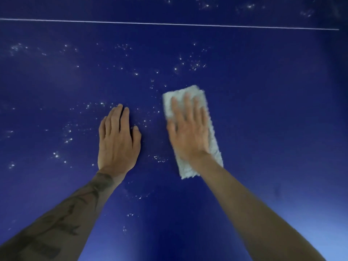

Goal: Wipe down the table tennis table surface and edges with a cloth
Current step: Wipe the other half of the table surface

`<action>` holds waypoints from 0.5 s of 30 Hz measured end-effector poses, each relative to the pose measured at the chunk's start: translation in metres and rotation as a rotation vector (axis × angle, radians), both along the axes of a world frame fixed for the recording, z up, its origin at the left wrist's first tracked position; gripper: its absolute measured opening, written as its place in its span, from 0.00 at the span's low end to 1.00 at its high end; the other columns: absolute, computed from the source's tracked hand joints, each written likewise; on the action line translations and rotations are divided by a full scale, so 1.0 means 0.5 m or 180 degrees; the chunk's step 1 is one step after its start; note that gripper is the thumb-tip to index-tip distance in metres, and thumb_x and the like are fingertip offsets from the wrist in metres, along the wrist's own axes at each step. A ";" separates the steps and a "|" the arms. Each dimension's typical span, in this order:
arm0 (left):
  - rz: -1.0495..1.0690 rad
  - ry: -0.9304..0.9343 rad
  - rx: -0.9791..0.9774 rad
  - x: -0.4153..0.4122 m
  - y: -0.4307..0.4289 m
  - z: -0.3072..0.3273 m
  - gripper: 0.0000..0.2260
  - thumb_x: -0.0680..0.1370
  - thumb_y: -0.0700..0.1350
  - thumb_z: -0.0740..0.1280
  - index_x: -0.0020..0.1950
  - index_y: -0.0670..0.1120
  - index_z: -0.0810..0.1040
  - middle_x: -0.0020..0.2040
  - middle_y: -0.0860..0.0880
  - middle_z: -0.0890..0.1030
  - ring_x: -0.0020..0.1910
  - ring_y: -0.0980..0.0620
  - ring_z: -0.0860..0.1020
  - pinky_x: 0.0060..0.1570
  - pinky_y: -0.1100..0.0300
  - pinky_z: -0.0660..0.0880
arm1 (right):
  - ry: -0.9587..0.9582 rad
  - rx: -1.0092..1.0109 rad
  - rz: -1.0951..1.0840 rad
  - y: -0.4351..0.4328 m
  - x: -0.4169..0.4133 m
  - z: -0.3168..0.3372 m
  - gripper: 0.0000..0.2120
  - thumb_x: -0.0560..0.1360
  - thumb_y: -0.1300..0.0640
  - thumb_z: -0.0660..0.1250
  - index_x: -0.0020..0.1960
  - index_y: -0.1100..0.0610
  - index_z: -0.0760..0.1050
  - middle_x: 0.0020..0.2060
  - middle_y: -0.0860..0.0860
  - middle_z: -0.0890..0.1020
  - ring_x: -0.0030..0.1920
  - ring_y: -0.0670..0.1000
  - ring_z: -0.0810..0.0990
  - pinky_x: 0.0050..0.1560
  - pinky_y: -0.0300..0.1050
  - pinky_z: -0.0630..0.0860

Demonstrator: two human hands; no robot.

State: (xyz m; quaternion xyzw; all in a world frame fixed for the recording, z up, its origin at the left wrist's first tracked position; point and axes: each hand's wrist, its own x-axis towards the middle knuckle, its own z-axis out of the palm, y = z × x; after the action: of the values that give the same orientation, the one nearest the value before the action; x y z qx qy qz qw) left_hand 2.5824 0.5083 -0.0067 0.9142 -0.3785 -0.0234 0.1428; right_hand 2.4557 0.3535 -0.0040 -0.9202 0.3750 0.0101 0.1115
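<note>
Specks (194, 65) dot table (273, 110); right hand (188, 132) flat on cloth (185, 170), left hand (118, 140) flat beside.

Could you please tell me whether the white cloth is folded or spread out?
Folded, it seems: the cloth lies as a narrow strip under the flat right hand, with a layered far end.
</note>
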 end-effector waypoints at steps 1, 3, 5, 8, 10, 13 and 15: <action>-0.0016 -0.0022 -0.0004 0.001 -0.002 0.001 0.25 0.86 0.49 0.52 0.80 0.38 0.64 0.80 0.40 0.65 0.78 0.38 0.65 0.79 0.41 0.61 | 0.0007 -0.0023 0.0342 0.035 -0.006 -0.002 0.30 0.88 0.43 0.44 0.88 0.47 0.45 0.87 0.55 0.46 0.87 0.60 0.42 0.86 0.61 0.44; -0.0025 -0.0036 -0.0003 0.002 -0.001 0.003 0.24 0.85 0.48 0.53 0.79 0.38 0.65 0.79 0.40 0.65 0.78 0.38 0.66 0.79 0.41 0.61 | -0.0014 0.0003 0.0919 0.072 -0.045 -0.006 0.29 0.88 0.43 0.46 0.88 0.46 0.48 0.87 0.54 0.47 0.87 0.58 0.43 0.86 0.60 0.45; -0.0022 -0.0017 0.0010 0.002 0.000 0.003 0.24 0.85 0.47 0.54 0.80 0.39 0.65 0.80 0.40 0.65 0.78 0.39 0.65 0.80 0.41 0.60 | -0.0032 0.0050 0.1093 0.049 -0.089 -0.009 0.28 0.88 0.43 0.47 0.87 0.44 0.50 0.87 0.52 0.49 0.87 0.57 0.45 0.86 0.59 0.47; 0.0015 0.0058 0.0030 0.004 0.000 0.000 0.25 0.85 0.48 0.54 0.80 0.39 0.64 0.81 0.41 0.64 0.80 0.40 0.63 0.81 0.42 0.57 | 0.0097 0.0017 0.0504 -0.059 -0.100 -0.005 0.29 0.88 0.42 0.45 0.87 0.43 0.49 0.87 0.51 0.50 0.87 0.56 0.45 0.86 0.59 0.47; 0.0023 0.0080 0.0046 0.003 0.000 0.000 0.25 0.85 0.47 0.54 0.80 0.39 0.64 0.81 0.41 0.64 0.80 0.41 0.62 0.82 0.43 0.56 | 0.0119 0.0009 -0.0091 -0.138 -0.065 0.003 0.29 0.88 0.42 0.44 0.88 0.45 0.48 0.87 0.53 0.49 0.87 0.58 0.45 0.86 0.60 0.47; 0.0030 0.0056 0.0040 0.002 -0.001 -0.001 0.25 0.85 0.47 0.56 0.80 0.38 0.65 0.81 0.40 0.65 0.80 0.40 0.63 0.82 0.42 0.56 | 0.0059 0.0027 -0.0647 -0.199 0.020 0.012 0.30 0.88 0.44 0.47 0.88 0.48 0.48 0.87 0.56 0.48 0.86 0.61 0.45 0.85 0.62 0.46; 0.0036 0.0031 0.0059 0.003 0.000 -0.002 0.25 0.85 0.47 0.57 0.80 0.38 0.65 0.81 0.40 0.65 0.80 0.40 0.63 0.81 0.42 0.57 | 0.0004 0.0071 -0.0633 -0.179 0.071 0.010 0.30 0.88 0.43 0.46 0.88 0.49 0.47 0.87 0.57 0.47 0.86 0.61 0.44 0.85 0.63 0.45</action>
State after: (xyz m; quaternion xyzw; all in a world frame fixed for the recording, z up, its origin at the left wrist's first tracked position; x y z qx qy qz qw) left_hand 2.5837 0.5084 -0.0078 0.9175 -0.3725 -0.0306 0.1363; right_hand 2.4913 0.2641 0.0012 -0.8771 0.4645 0.0036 0.1219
